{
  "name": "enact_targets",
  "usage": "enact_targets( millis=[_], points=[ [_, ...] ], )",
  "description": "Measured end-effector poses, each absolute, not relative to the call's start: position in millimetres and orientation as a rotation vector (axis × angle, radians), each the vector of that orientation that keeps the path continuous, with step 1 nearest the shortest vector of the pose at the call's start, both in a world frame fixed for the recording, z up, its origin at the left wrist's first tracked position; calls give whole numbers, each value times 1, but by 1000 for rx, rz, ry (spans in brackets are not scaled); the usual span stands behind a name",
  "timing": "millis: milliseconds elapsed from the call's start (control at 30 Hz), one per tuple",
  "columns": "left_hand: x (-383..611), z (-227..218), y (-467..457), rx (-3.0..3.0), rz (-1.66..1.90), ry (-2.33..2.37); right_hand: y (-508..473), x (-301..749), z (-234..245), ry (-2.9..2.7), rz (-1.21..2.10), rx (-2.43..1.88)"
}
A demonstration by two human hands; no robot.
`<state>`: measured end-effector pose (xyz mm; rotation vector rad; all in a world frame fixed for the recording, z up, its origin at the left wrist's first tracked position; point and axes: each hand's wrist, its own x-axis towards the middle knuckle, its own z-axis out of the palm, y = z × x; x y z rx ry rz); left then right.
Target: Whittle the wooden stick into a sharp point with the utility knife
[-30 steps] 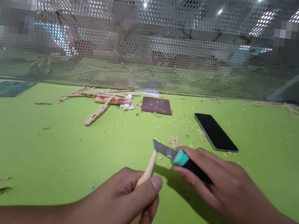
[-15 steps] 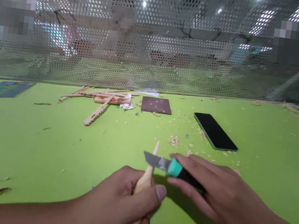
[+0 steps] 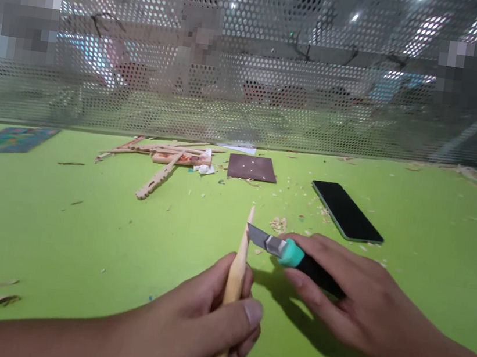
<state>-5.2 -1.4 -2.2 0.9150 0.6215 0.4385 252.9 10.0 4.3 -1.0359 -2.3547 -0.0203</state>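
My left hand is wrapped round a pale wooden stick with a narrow, pointed upper end. The stick stands nearly upright, tip away from me, its lower part partly hidden by the fingers. My right hand grips a utility knife with a black and teal handle. The knife's bare blade points left, its tip at the stick's tapered part, below the point. Wood shavings lie on the green table just beyond the blade.
On the green table a black phone lies to the right. A brown sheet and a pile of carved wooden sticks sit toward the back. A patterned sheet is at far left. Behind stands a perforated metal screen.
The stick has tipped more upright and shows more of its length above my left hand. My right hand has drawn the knife slightly right and up, and a small chip lies below the shavings.
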Motion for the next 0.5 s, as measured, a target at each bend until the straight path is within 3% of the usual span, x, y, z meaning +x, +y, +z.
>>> enact_targets(
  millis=[333, 500],
  points=[
    [-1, -2, 0, 994, 523, 644, 0, 240, 11, -2490, 501, -1053],
    [1, -4, -1, 977, 548, 592, -9, 235, 11, -2566, 503, -1049]
  ],
)
